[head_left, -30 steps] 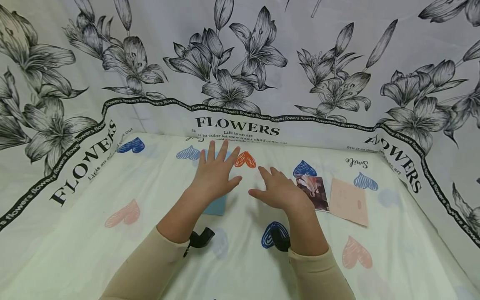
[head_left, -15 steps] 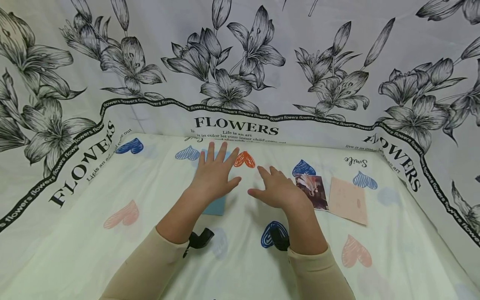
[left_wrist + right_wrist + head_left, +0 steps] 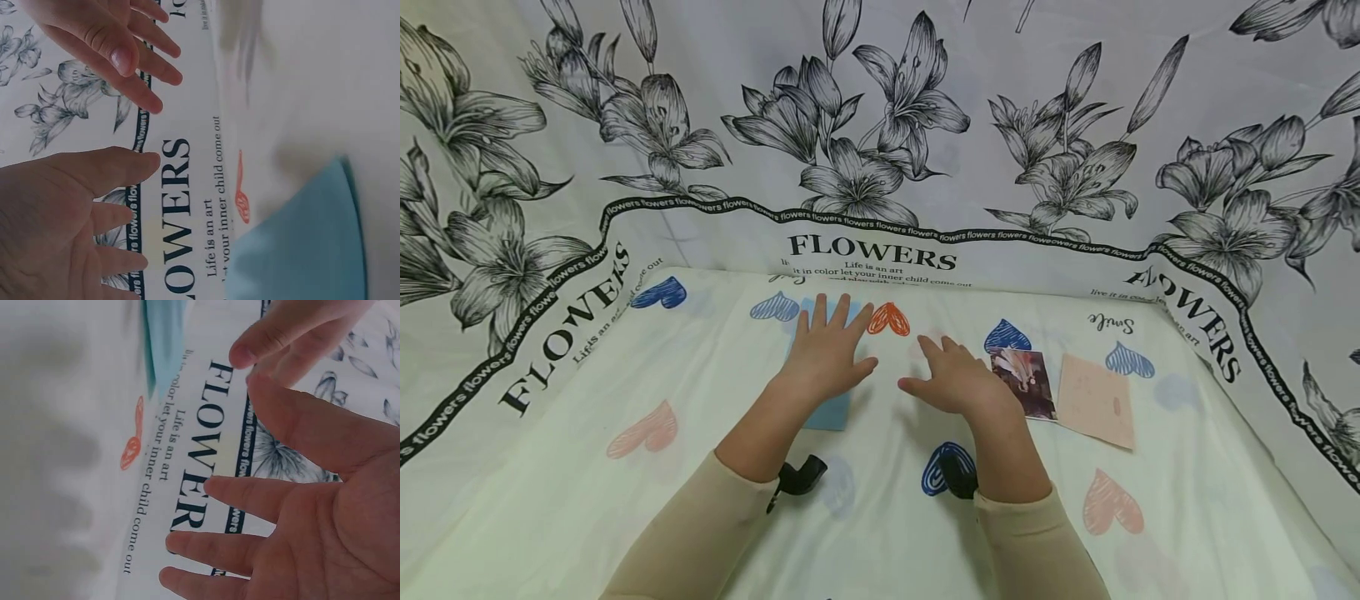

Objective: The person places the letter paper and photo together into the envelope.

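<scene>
A person's left hand (image 3: pixel 823 354) and right hand (image 3: pixel 955 375) hover mid-frame, empty, fingers spread. A light-blue sheet (image 3: pixel 831 412), partly hidden by the left hand, lies left of centre; a photo card (image 3: pixel 1028 385) and pink sheet (image 3: pixel 1097 404), right.

A white curtain (image 3: pixel 970 50) printed with black lilies (image 3: pixel 853 179) fills the upper frame; its black band (image 3: pixel 865 223) runs above FLOWERS lettering (image 3: pixel 872 252) near the centre. Below, a pale sheet (image 3: pixel 880 542) with blue, pink and orange hearts (image 3: pixel 1108 504) reaches the bottom edge.
</scene>
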The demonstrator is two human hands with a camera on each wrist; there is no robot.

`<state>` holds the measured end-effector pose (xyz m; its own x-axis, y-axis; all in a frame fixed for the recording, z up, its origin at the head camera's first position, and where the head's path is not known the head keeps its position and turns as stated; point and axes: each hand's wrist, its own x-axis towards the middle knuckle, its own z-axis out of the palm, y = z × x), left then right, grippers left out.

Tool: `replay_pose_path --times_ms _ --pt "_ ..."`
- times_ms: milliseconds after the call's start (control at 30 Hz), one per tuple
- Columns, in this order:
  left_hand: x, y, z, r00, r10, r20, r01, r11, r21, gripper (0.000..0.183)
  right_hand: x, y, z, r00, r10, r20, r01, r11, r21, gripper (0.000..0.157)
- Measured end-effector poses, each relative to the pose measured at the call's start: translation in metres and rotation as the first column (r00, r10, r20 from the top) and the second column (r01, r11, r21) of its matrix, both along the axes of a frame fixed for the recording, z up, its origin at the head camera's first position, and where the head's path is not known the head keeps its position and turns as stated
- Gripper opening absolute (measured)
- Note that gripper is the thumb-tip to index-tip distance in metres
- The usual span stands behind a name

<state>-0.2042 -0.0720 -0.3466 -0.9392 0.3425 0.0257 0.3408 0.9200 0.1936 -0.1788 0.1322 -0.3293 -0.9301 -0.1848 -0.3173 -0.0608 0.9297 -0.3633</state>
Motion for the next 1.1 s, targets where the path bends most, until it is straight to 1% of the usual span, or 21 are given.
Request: replay_pose_path --times_ms 133,333,567,667,833,1000,1100 --pt "-0.004 -0.002 -0.005 0.999 0.015 0.045 -0.014 1.0 -0.024 0.08 -0.005 0.005 -0.006 1.0 -0.017 0.022 0.017 1.0 -0.003 0.085" --pt "-0.011 -0.004 -0.016 0.994 0.036 0.103 -0.029 0.997 -0.065 0.077 -0.012 0.015 -0.014 0.997 -0.051 0.054 0.052 0.998 -0.026 0.085" --pt "-0.016 -0.007 -0.024 0.984 0.066 0.167 -0.054 0.995 -0.08 0.075 -0.017 0.026 -0.017 0.994 -0.076 0.078 0.078 0.997 -0.026 0.083" --pt "-0.019 -0.009 -0.03 0.978 0.084 0.192 -0.068 0.994 -0.09 0.074 -0.018 0.031 -0.017 0.992 -0.089 0.088 0.092 0.995 -0.027 0.083" --pt "-0.025 -0.013 -0.039 0.965 0.11 0.238 -0.093 0.992 -0.081 0.075 -0.019 0.039 -0.018 0.988 -0.112 0.109 0.117 0.992 -0.047 0.083" --pt "-0.024 -0.015 -0.042 0.947 0.142 0.29 -0.135 0.99 -0.045 0.076 -0.021 0.048 -0.018 0.98 -0.14 0.14 0.149 0.987 -0.061 0.084" --pt "-0.023 -0.015 -0.041 0.939 0.172 0.298 -0.162 0.985 -0.055 0.079 -0.02 0.055 -0.017 0.975 -0.165 0.152 0.175 0.983 -0.057 0.084"
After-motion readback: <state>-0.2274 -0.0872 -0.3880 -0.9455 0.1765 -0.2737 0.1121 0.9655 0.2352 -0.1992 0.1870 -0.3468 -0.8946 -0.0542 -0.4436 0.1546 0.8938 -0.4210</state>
